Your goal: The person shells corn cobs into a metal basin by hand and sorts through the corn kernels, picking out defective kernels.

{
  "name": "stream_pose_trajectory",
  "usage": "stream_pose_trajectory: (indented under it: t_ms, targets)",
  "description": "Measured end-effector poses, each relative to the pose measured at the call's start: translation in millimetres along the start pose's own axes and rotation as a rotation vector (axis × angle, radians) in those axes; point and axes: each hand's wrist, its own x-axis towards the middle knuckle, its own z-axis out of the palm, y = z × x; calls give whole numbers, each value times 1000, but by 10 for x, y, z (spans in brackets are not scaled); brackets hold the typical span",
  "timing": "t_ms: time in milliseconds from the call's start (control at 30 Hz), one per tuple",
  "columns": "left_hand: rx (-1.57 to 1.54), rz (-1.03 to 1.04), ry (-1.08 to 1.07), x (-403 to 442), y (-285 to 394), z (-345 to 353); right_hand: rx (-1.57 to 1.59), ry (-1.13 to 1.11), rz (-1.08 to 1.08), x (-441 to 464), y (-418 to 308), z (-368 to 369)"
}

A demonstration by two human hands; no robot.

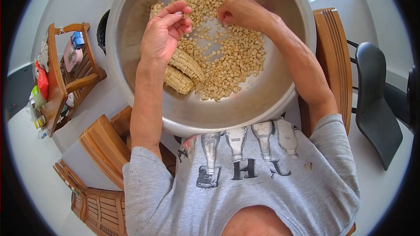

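Observation:
A wide metal basin [280,98] holds a spread of loose pale corn kernels [243,57]. Above its left part is my left hand [164,30], palm partly turned up, with the fingers loosely bent and apart; I see nothing held in it. My right hand [243,11] reaches down to the kernels at the far side, its fingers curled inward and their tips mostly hidden. Just below my left hand, two corn cobs [187,64] lie side by side, with kernels on them. Another cob [155,9] shows partly behind the left hand.
Wooden furniture [334,61] stands close at the basin's right, with a dark chair [374,91] beyond it. A wooden chair arm [103,144] is near my left elbow. Farther left is a wooden rack [59,91] with small items.

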Motion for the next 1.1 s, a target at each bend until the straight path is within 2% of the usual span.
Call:
stream_pose_trajectory:
  t_ms: [133, 333, 433, 567, 667, 833, 900, 1000, 1100]
  targets:
    - [16, -26, -89, 31, -25, -10, -224, -29, 16, -1, -27, 149]
    - [37, -14, -46, 13, -55, 33, -561, -28, -106, -36, -256, 195]
    - [101, -17, -61, 59, -92, -33, -540, -16, -133, 7, -219, 220]
    - [98, -87, -46, 62, -213, -12, 299, 156, 5, -71, -236, -142]
    - [44, -165, -127, 66, -256, 26, 469, 172, -35, -85, -316, -145]
    - [-7, -188, -222, 120, -314, -40, 348, 216, -157, -79, -258, -39]
    - [-8, -134, -128, 115, -312, -52, 309, 222, -231, -86, -241, -72]
    - [-14, -64, -37, 137, -298, -41, 400, 346, -311, -126, -231, -105]
    - [-14, -50, -7, 182, -253, -155, 68, 62, -43, -177, -163, -263]
